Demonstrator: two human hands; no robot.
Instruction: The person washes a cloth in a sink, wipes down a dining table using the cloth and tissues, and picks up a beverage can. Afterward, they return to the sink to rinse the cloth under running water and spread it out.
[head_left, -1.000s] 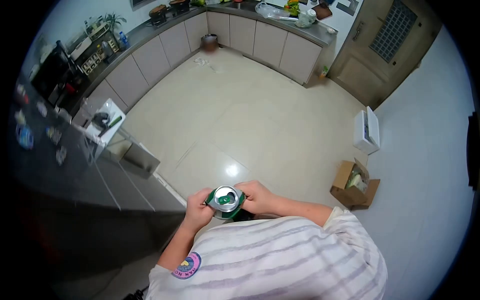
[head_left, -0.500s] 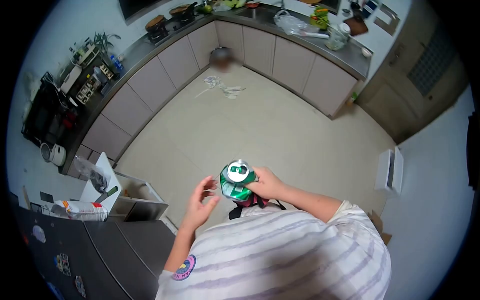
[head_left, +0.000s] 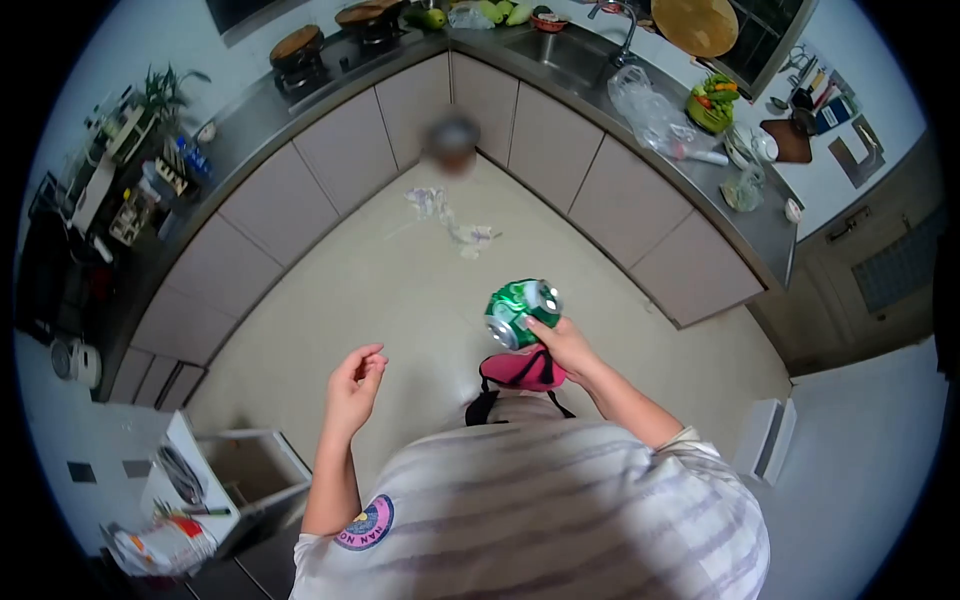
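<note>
A dented green can [head_left: 522, 312] lies tilted on its side in my right hand [head_left: 562, 348], its silver ends facing left and right. Just below the can, a pink item with black straps [head_left: 524, 370] shows in front of my body. My left hand [head_left: 354, 388] is raised apart from the can, holding nothing, with the fingers loosely curled and not pressed together. Crumpled whitish scraps [head_left: 452, 222] lie on the floor beyond both hands.
A blurred pot-like container [head_left: 453, 138] stands in the cabinet corner. The counter [head_left: 240, 130] carries pans at the stove, a sink [head_left: 575, 55], plastic bags and a green vegetable basket [head_left: 712, 104]. An open drawer unit [head_left: 250, 468] is at lower left, a white box [head_left: 765, 440] at right.
The can has gone from upright between both hands to tilted in my right hand alone. My left hand has let go and moved left. The view has swung toward the cabinet corner.
</note>
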